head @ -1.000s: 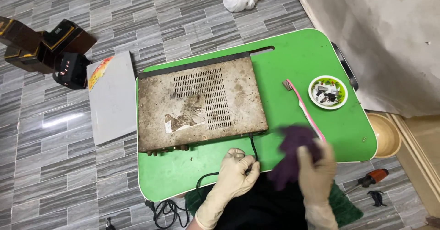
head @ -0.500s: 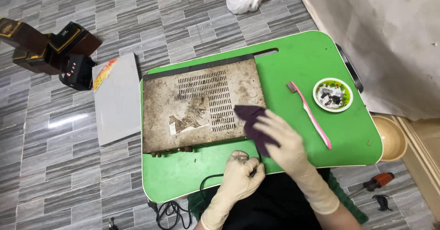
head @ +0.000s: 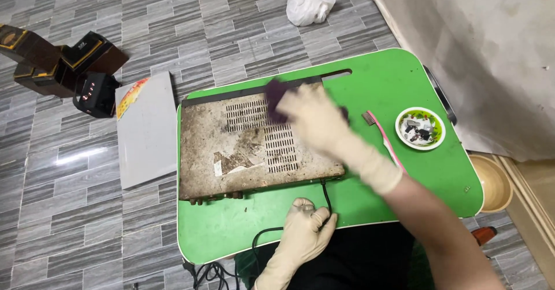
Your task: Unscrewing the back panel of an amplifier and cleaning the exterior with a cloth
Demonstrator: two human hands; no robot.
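purple cloth (head: pixel 276 98) — blurred, maybe bunched | rusty vented casing (head: pixel 254 145) — flat

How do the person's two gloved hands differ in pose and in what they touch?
The right hand reaches out over the far edge of the dirty grey metal case, pressing a dark purple cloth on it; the left hand stays near the body, on the green tray table by the black cable. Both wear cream rubber gloves.

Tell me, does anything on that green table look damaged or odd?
Yes. The metal device case is badly rusted and grimy, with a torn, peeling label near its middle. The right hand presses a dark purple cloth on its far edge; the left hand rests by the black cable.
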